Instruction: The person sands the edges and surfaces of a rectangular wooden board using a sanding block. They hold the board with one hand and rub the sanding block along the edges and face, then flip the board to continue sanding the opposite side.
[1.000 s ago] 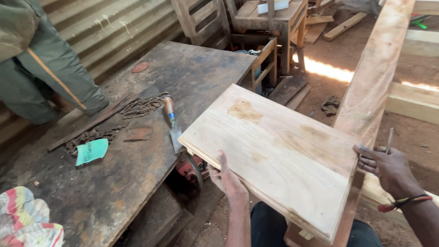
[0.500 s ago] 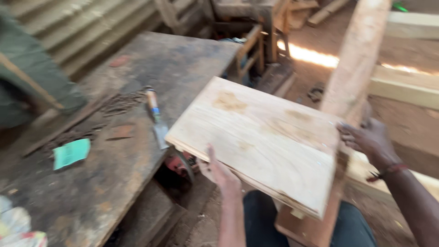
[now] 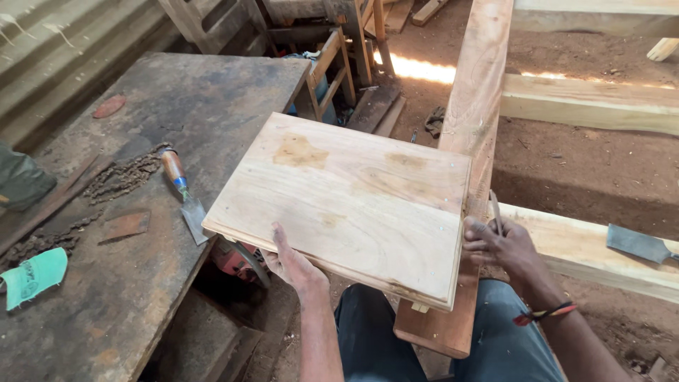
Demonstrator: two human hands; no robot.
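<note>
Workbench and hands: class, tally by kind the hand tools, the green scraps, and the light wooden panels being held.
Hand tools: 2, a putty knife on the workbench, a flat blade on a beam
Green scraps: 1
Held panels: 1
Total: 4

A pale yellow wooden panel is marked by brown stains. A green scrap is seen on the dark grey workbench

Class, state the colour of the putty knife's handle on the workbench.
Orange-brown with a blue band, on the putty knife, seen in the head view.
</note>
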